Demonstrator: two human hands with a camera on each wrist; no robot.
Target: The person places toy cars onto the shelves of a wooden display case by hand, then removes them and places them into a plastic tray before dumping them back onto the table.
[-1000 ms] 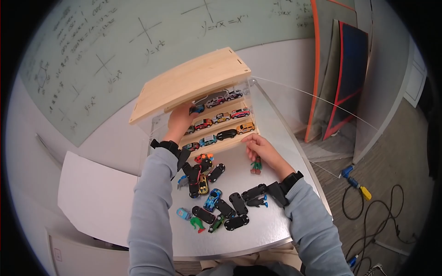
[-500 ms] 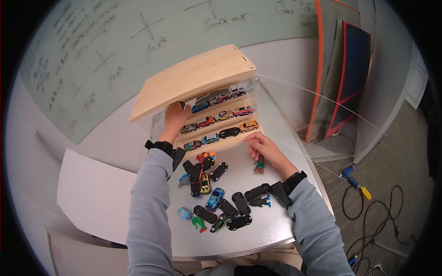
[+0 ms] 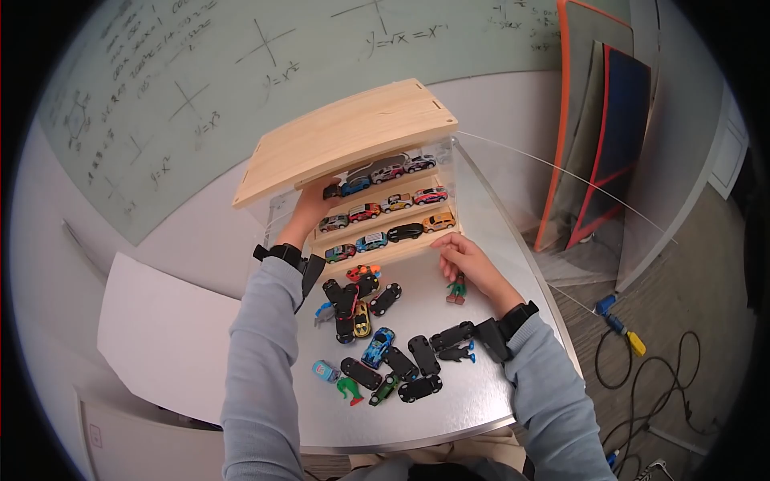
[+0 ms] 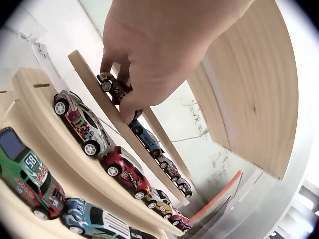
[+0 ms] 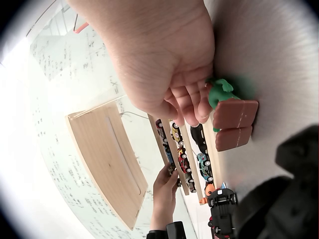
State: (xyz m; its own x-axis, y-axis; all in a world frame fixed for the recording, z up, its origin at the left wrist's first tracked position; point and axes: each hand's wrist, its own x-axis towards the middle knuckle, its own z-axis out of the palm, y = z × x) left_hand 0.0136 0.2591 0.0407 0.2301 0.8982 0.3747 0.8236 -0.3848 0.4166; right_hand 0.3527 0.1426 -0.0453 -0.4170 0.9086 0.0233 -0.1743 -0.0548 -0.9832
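My left hand (image 3: 309, 210) has just brought the small dark-brown toy car (image 4: 115, 89), still pinched, down beside the blue toy car (image 4: 144, 137) on the pale wooden top shelf (image 4: 84, 70), making that row four; right hand (image 3: 467, 260) loose, empty.

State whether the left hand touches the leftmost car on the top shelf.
Touching: the left wrist view shows the left hand gripping the leftmost car, skin against its body.
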